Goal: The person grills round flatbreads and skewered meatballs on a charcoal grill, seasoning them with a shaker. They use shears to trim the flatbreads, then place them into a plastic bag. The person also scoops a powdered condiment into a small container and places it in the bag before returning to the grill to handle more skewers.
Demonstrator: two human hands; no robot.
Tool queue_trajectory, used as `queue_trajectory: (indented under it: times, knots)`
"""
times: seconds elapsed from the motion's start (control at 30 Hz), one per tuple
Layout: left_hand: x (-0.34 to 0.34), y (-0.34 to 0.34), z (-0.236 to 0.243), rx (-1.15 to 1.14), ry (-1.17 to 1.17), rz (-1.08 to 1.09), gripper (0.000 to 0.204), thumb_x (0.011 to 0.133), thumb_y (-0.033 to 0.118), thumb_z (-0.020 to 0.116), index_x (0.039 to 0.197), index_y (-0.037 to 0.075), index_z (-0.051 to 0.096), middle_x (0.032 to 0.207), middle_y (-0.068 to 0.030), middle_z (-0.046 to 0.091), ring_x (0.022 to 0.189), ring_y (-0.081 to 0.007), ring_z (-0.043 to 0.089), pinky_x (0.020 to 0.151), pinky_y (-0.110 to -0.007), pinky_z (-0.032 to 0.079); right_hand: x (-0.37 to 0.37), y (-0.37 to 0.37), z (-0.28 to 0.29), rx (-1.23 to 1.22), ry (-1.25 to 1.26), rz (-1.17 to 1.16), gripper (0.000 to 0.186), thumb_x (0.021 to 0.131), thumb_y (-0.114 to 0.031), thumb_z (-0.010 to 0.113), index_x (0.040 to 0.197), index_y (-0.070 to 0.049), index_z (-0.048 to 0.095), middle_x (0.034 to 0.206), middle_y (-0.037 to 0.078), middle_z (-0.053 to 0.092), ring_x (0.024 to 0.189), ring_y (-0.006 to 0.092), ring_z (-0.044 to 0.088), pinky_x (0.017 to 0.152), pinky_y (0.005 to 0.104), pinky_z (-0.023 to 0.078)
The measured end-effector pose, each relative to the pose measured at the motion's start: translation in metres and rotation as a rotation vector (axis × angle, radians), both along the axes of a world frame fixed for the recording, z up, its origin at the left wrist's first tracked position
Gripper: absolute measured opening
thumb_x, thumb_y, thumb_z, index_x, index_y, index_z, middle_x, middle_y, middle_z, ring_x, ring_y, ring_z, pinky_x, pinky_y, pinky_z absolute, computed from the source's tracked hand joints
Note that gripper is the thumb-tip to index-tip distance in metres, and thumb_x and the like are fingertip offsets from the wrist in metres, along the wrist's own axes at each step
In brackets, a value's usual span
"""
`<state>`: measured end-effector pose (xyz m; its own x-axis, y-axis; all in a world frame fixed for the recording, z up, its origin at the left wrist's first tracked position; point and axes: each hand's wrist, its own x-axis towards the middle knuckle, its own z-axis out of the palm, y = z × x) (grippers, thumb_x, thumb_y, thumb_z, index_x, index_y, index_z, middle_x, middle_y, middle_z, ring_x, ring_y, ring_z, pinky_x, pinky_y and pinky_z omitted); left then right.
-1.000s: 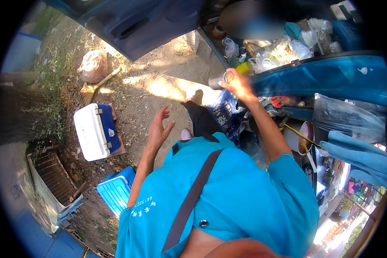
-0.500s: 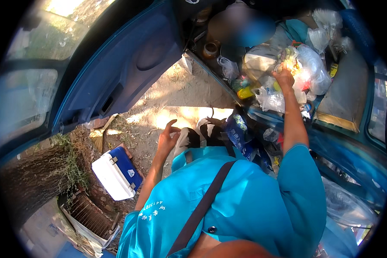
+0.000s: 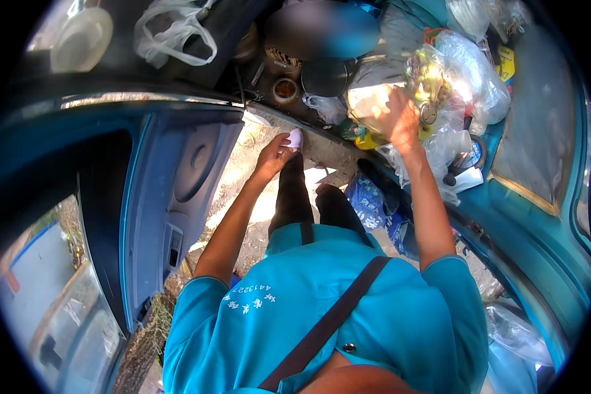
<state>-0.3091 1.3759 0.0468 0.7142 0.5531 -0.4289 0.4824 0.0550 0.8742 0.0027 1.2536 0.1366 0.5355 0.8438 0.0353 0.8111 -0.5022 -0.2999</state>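
Note:
My right hand (image 3: 402,118) reaches over a cluttered vehicle interior, fingers extended and apart, just left of a small metal container (image 3: 428,113). Around it lie clear plastic bags (image 3: 467,75), a bundle of mixed yellowish items (image 3: 424,71) and a pale flat object (image 3: 364,98) behind my fingers. My left hand (image 3: 276,152) hangs in the door opening with loosely bent fingers apart, holding nothing. It overlaps the view of my pale shoe (image 3: 295,138) on the ground below.
An open door (image 3: 187,190) stands at my left. Inside are a brown jar (image 3: 285,90), a dark pan (image 3: 325,77), a white bag (image 3: 174,39) and a pale container (image 3: 79,43). The blue door sill (image 3: 505,236) runs at right. A blue printed bag (image 3: 368,203) lies below.
My right hand carried the metal container up into the clutter and has let it go. I have stepped into the door opening; my left hand has moved forward. The cooler is out of sight.

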Motion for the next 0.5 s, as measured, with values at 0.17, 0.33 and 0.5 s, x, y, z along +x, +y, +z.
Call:
queue_trajectory:
  times: [0.17, 0.33, 0.5]
  knots:
    - [0.059, 0.048, -0.084, 0.086, 0.059, -0.081, 0.045, 0.083, 0.02, 0.058, 0.122, 0.001, 0.046, 0.115, -0.0194, 0.056, 0.096, -0.0269, 0.06, 0.082, -0.033, 0.048, -0.027, -0.011, -0.003, 0.203, 0.392, -0.012, 0.039, 0.077, -0.017, 0.063, 0.112, -0.001, 0.053, 0.1, 0.019, 0.061, 0.093, 0.0344, 0.059, 0.08, 0.0385, 0.047]
    - [0.121, 0.071, -0.155, 0.148, 0.146, -0.086, 0.051, 0.079, 0.025, 0.061, 0.12, -0.001, 0.048, 0.111, -0.0235, 0.057, 0.096, -0.033, 0.059, 0.082, -0.038, 0.047, -0.083, -0.034, -0.025, -0.044, 0.851, -0.171, 0.029, 0.082, -0.021, 0.059, 0.106, -0.004, 0.057, 0.1, 0.015, 0.062, 0.091, 0.0318, 0.06, 0.079, 0.0369, 0.047]
    - [0.182, 0.089, -0.223, 0.308, 0.228, -0.071, 0.045, 0.073, 0.023, 0.064, 0.109, -0.002, 0.053, 0.102, -0.0263, 0.058, 0.098, -0.042, 0.054, 0.082, -0.045, 0.045, -0.121, -0.06, -0.059, -0.143, 1.022, -0.192, 0.029, 0.084, -0.022, 0.056, 0.107, -0.006, 0.057, 0.1, 0.014, 0.06, 0.089, 0.0327, 0.059, 0.076, 0.0383, 0.046]
